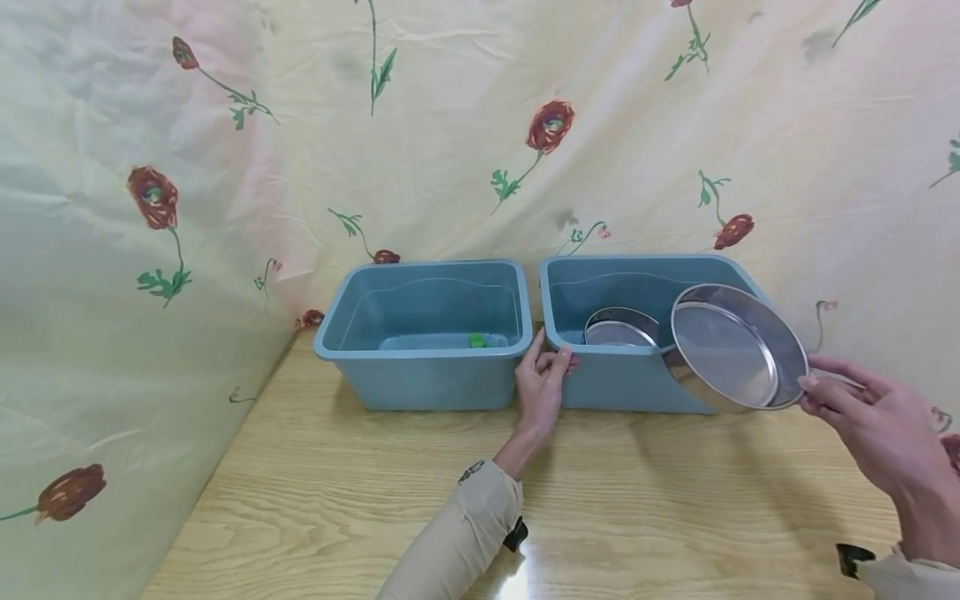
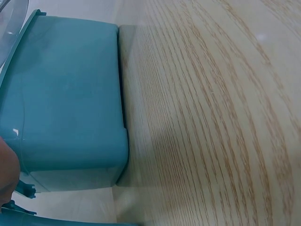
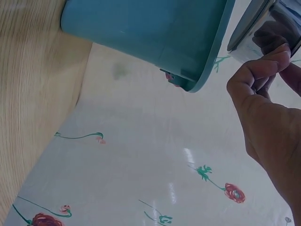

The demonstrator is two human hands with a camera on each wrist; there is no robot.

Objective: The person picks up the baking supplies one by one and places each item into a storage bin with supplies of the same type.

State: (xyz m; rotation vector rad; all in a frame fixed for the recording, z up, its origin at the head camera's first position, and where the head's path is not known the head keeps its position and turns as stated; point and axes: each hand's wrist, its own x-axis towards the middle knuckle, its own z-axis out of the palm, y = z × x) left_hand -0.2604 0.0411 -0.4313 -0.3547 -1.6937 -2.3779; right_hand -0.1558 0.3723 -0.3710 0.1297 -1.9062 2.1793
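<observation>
My right hand (image 1: 877,408) pinches the near rim of a round metal sieve (image 1: 731,346) between thumb and fingers. The sieve is tilted, its inside facing up and toward me, above the front right edge of the right blue bin (image 1: 622,379). Its flat bottom looks like fine grey mesh. Inside that bin lies another round metal sieve (image 1: 621,329), partly hidden by the front wall. My left hand (image 1: 542,379) grips the bin's front left corner just at the rim, the index finger reaching into the gap between the bins.
To the left stands a second blue bin (image 1: 427,383) with a small green object (image 1: 477,341) on its floor. Both bins sit on a wood-grain table (image 1: 615,517), against a flowered cloth (image 1: 450,150) that hangs behind and at the left.
</observation>
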